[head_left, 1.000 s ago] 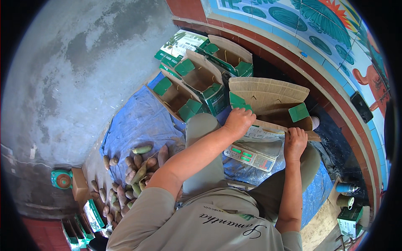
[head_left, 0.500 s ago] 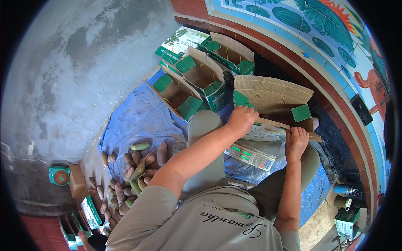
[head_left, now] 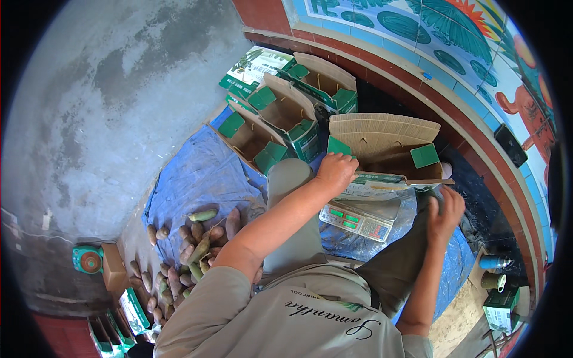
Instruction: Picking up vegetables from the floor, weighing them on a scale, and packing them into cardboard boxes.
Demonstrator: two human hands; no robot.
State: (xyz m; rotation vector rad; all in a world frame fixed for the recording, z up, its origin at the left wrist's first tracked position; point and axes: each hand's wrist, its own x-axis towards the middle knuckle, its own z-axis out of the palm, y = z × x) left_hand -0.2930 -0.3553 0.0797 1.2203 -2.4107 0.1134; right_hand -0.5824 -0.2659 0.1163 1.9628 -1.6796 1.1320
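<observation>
In front of me an open cardboard box (head_left: pixel 382 131), brown inside with green corner flaps, stands on or just behind a digital scale (head_left: pixel 357 222) with lit green displays. My left hand (head_left: pixel 337 174) has its fingers curled over the box's near left edge. A printed near flap (head_left: pixel 373 190) slopes down over the back of the scale. Beside the box's near right corner, my right hand (head_left: pixel 445 216) is off the cardboard, fingers apart and holding nothing. Whether the whole box base rests on the scale is hidden.
Further open green boxes (head_left: pixel 283 113) stand beyond my left knee. Long purplish and green root vegetables (head_left: pixel 191 244) lie piled on a blue tarp (head_left: pixel 191 170) to the left. A tiled wall (head_left: pixel 471 101) curves along the right. Bottles (head_left: pixel 494 262) stand at the lower right.
My right hand has let go of the box's near right edge and moved right and down, its fingers opening. My left hand stays on the near left edge.
</observation>
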